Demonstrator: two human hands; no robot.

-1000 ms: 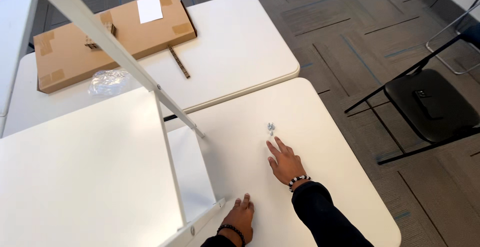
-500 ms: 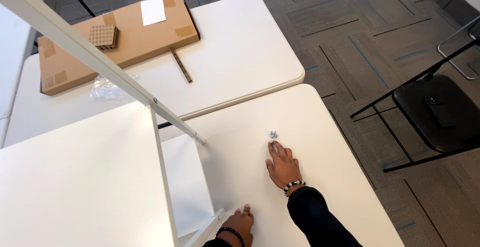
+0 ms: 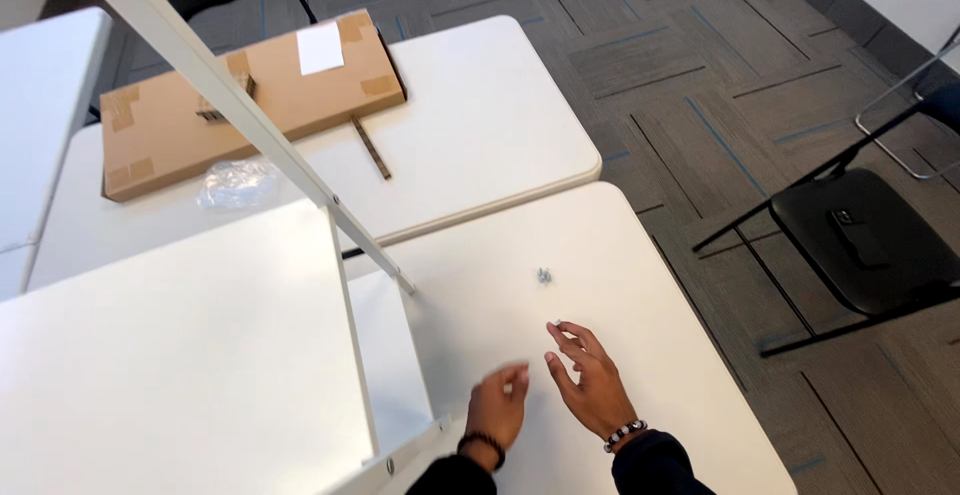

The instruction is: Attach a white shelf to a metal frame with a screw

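Both hands sit near the front edge of the white rounded-corner tabletop (image 3: 640, 245), fingers loose and spread, nothing in either one. The right hand (image 3: 590, 380) is nearest the small silvery metal hardware piece (image 3: 544, 276), which lies alone on the bare surface a bit beyond its fingertips. The left hand (image 3: 497, 407) hovers by the white flat-pack panel assembly (image 3: 180, 355). A long brown cardboard box (image 3: 250, 100) rests on the far table, over grey patterned carpet tiles (image 3: 690, 65), with a black chair (image 3: 865, 240) off to the right.
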